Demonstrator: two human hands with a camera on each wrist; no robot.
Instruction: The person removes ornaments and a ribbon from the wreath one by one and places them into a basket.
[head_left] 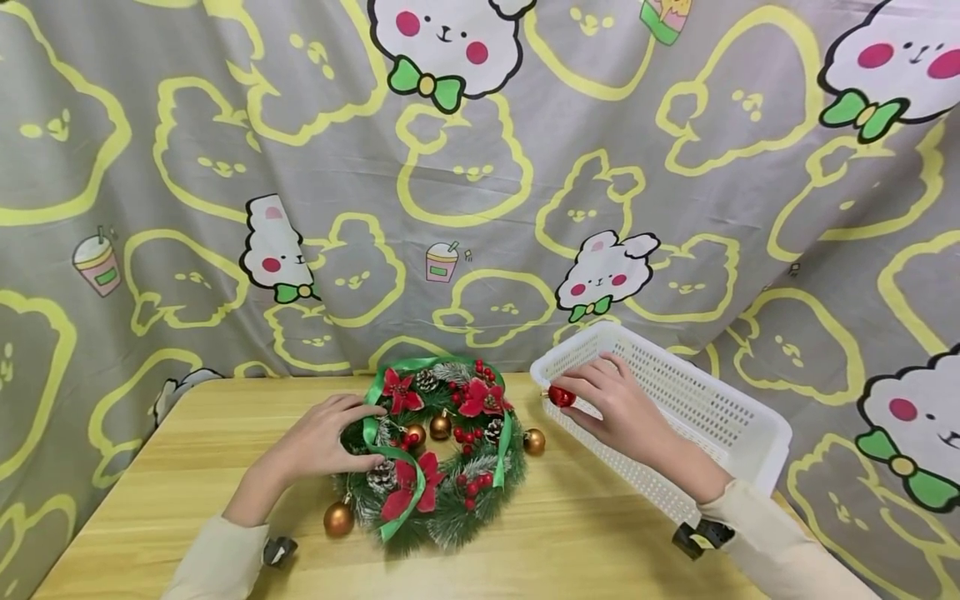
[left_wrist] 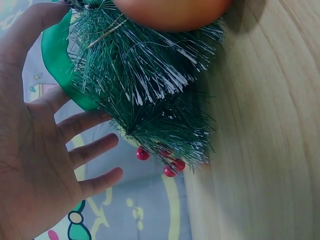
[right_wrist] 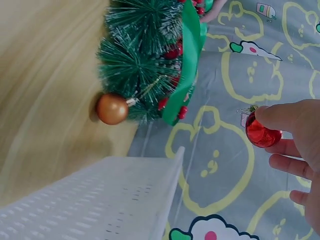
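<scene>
A Christmas wreath (head_left: 468, 521) lies on the table, with red poinsettias (head_left: 483, 397), pine cones, red berries and green ribbon (head_left: 504, 450). My left hand (head_left: 322, 442) is at the wreath's left side, its fingers spread and fairly straight in the left wrist view, the fingertips at the greenery and ribbon. Between thumb and fingers, my right hand (head_left: 618, 408) pinches a shiny red Christmas ball (right_wrist: 262, 134) above the near left edge of the white basket (head_left: 738, 417). Copper-coloured balls (head_left: 339, 518) sit around the wreath and within its ring.
The perforated basket stands at the table's right, its inside partly hidden by my right forearm. One copper ball (head_left: 534, 441) lies between wreath and basket. A patterned grey curtain (head_left: 480, 250) hangs behind the wooden table (head_left: 187, 450).
</scene>
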